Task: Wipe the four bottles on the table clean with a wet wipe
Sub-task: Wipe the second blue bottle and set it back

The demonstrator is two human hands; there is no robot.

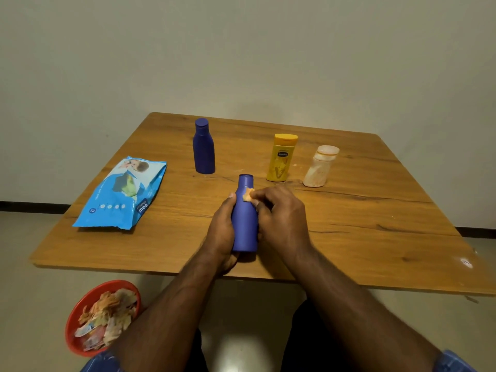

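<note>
Presently, left hand [221,229] grips the blue bottle [244,221] round its body at table [349,216] centre. Right hand [281,213] pinches a stained wipe [248,195] against its shoulder, at the fingertips' 9 o'clock.

On the table [349,224], a held bottle [244,224] stands at centre; a wipes pack [120,194] lies at nine o'clock, a second bottle [204,149] at eleven, two more bottles [281,159] [319,167] at one; a bowl [77,312] sits on the floor at seven.
</note>
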